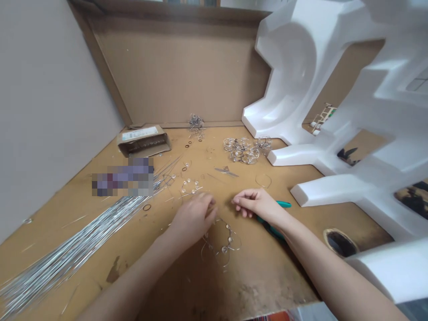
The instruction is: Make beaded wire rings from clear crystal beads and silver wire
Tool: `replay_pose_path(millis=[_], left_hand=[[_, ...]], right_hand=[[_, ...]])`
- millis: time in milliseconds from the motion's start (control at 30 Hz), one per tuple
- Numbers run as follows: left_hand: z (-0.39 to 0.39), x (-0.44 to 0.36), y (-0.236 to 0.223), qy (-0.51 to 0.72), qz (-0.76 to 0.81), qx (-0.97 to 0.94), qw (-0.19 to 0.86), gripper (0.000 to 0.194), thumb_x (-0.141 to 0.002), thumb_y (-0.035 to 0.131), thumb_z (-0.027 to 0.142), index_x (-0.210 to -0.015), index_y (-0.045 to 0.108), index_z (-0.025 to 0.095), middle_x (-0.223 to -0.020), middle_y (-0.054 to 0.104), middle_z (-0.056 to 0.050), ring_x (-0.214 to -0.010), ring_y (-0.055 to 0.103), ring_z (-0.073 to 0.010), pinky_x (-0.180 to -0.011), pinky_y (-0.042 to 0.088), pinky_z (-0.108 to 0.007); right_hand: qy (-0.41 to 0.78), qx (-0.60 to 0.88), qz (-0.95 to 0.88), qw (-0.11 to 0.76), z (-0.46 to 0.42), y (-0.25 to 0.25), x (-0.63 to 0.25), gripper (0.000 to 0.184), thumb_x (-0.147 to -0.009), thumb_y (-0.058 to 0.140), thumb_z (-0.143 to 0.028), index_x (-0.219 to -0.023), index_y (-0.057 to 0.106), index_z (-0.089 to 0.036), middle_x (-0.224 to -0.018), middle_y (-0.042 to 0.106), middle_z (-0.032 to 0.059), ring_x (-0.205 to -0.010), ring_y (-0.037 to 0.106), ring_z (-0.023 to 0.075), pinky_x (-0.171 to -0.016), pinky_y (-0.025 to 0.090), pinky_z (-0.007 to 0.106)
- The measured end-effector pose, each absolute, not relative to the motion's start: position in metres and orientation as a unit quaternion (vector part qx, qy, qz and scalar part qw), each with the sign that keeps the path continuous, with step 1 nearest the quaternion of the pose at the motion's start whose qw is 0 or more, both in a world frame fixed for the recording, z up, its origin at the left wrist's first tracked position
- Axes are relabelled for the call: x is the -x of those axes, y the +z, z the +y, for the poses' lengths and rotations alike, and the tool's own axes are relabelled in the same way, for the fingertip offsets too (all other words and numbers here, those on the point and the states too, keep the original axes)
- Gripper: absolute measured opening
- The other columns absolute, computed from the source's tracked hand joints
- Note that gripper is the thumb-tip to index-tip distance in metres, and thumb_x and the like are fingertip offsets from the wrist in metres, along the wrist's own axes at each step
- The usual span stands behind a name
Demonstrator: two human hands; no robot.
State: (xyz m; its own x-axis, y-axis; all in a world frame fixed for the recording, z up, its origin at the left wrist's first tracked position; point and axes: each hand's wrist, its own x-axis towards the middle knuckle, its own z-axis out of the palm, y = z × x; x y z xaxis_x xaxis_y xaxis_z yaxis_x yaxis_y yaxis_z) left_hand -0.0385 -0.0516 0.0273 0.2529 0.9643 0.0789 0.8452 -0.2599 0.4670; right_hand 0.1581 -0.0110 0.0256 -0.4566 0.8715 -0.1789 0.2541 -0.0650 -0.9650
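Note:
My left hand has its fingers curled in at the middle of the table. A beaded wire ring, with thin curved loops and clear round beads, extends from under those fingers, which close on its upper part. To the right, my right hand is closed in a pinch, apart from the left. What lies between its thumb and fingertips is too small to make out. Teal-handled pliers lie partly hidden under my right wrist and forearm. Another ring of clear beads rests just beyond my left hand.
A long bundle of straight metal wires runs along the left. Behind it are a blurred-out item and an open cardboard box. Finished-looking wire shapes are heaped at the back. White foam borders the right, beside a dark hole.

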Motion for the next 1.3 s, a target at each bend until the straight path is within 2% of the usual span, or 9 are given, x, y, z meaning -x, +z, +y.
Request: replay_pose_path(millis=[133, 267, 400, 567, 800, 900, 967, 1033, 1300], left_hand=[[-0.049, 0.04, 0.015, 0.137, 0.576, -0.786, 0.177, 0.014, -0.079, 0.044, 0.025, -0.07, 0.052, 0.019, -0.074, 0.055, -0.003, -0.072, 0.05, -0.0174, -0.062, 0.033, -0.027], [-0.047, 0.038, 0.001, 0.204, 0.557, -0.764, 0.253, 0.019, -0.083, 0.039, 0.028, -0.071, 0.051, 0.019, -0.066, 0.053, 0.001, -0.063, 0.048, -0.0145, -0.058, 0.034, -0.025], [-0.047, 0.038, -0.006, 0.27, 0.537, -0.721, 0.344, 0.02, -0.083, 0.039, 0.031, -0.072, 0.05, 0.019, -0.059, 0.049, 0.004, -0.055, 0.045, -0.0117, -0.052, 0.033, -0.022], [-0.048, 0.039, -0.009, 0.308, 0.519, -0.719, 0.345, 0.019, -0.083, 0.04, 0.031, -0.073, 0.051, 0.019, -0.06, 0.048, 0.005, -0.056, 0.043, -0.0106, -0.052, 0.033, -0.021], [-0.052, 0.037, -0.002, 0.292, 0.5, -0.735, 0.353, 0.022, -0.084, 0.041, 0.032, -0.077, 0.056, 0.019, -0.062, 0.054, 0.003, -0.055, 0.048, -0.0109, -0.052, 0.037, -0.021], [-0.055, 0.04, 0.007, 0.314, 0.498, -0.753, 0.296, 0.019, -0.082, 0.045, 0.032, -0.09, 0.059, 0.02, -0.083, 0.062, -0.002, -0.072, 0.056, -0.0144, -0.063, 0.044, -0.025], [-0.057, 0.041, 0.014, 0.353, 0.493, -0.758, 0.241, 0.024, -0.081, 0.049, 0.031, -0.102, 0.057, 0.022, -0.102, 0.06, -0.005, -0.088, 0.056, -0.0178, -0.075, 0.045, -0.03], [-0.059, 0.041, 0.022, 0.365, 0.477, -0.769, 0.216, 0.029, -0.081, 0.05, 0.03, -0.109, 0.054, 0.023, -0.108, 0.059, -0.006, -0.095, 0.055, -0.0191, -0.082, 0.043, -0.033], [-0.062, 0.036, 0.02, 0.31, 0.478, -0.776, 0.271, 0.025, -0.084, 0.047, 0.029, -0.106, 0.057, 0.024, -0.079, 0.068, 0.0, -0.071, 0.062, -0.0144, -0.066, 0.047, -0.026]], right_hand=[[0.537, 0.446, -0.677, 0.234, -0.016, 0.025, -0.157, 0.022, -0.073, 0.058, -0.036, -0.072, 0.063, -0.015, -0.059, 0.057, -0.0007, -0.049, 0.047, 0.0073, -0.046, 0.033, 0.019], [0.488, 0.423, -0.731, 0.22, -0.021, 0.021, -0.154, 0.02, -0.076, 0.055, -0.032, -0.073, 0.064, -0.015, -0.056, 0.055, -0.0021, -0.051, 0.044, 0.0075, -0.049, 0.034, 0.019], [0.419, 0.409, -0.776, 0.233, -0.022, 0.02, -0.153, 0.02, -0.079, 0.052, -0.029, -0.077, 0.065, -0.015, -0.066, 0.058, 0.0002, -0.057, 0.048, 0.0088, -0.054, 0.037, 0.02], [0.312, 0.372, -0.847, 0.218, -0.025, 0.023, -0.152, 0.018, -0.081, 0.05, -0.024, -0.08, 0.066, -0.017, -0.074, 0.061, 0.0022, -0.065, 0.052, 0.0108, -0.064, 0.038, 0.023], [0.506, 0.398, -0.736, 0.21, -0.022, 0.025, -0.155, 0.023, -0.082, 0.049, -0.033, -0.08, 0.062, -0.015, -0.062, 0.053, -0.0015, -0.052, 0.041, 0.0074, -0.05, 0.032, 0.02], [0.528, 0.407, -0.711, 0.224, -0.021, 0.029, -0.157, 0.023, -0.079, 0.052, -0.035, -0.077, 0.062, -0.014, -0.06, 0.051, -0.0023, -0.049, 0.038, 0.0063, -0.047, 0.029, 0.02], [0.521, 0.4, -0.719, 0.229, -0.023, 0.032, -0.157, 0.023, -0.078, 0.054, -0.035, -0.073, 0.062, -0.014, -0.058, 0.05, -0.0028, -0.049, 0.037, 0.006, -0.048, 0.029, 0.02], [0.521, 0.384, -0.725, 0.235, -0.024, 0.033, -0.156, 0.023, -0.078, 0.055, -0.035, -0.071, 0.062, -0.014, -0.057, 0.051, -0.003, -0.048, 0.037, 0.0059, -0.048, 0.029, 0.021], [0.574, 0.367, -0.681, 0.269, -0.031, 0.033, -0.145, 0.028, -0.072, 0.061, -0.041, -0.078, 0.064, -0.014, -0.068, 0.062, 0.0026, -0.051, 0.046, 0.007, -0.05, 0.037, 0.021]])
